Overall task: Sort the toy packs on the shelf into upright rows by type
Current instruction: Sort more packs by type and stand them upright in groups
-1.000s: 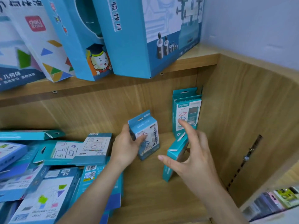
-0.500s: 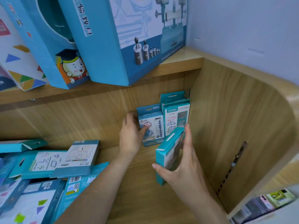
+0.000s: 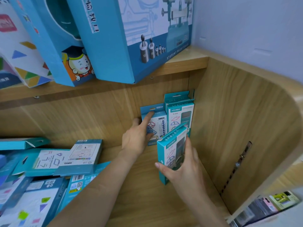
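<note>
I am just starting. Two packs stand up in the back corner of the shelf. My left hand presses flat, fingers open, on the short pack. My right hand grips a tilted pack, matching the tall pack. The big pile still lies flat.

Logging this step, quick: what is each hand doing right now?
Left hand: open, fingers pressing the upright pack.
Right hand: closed on a teal pack.
</note>
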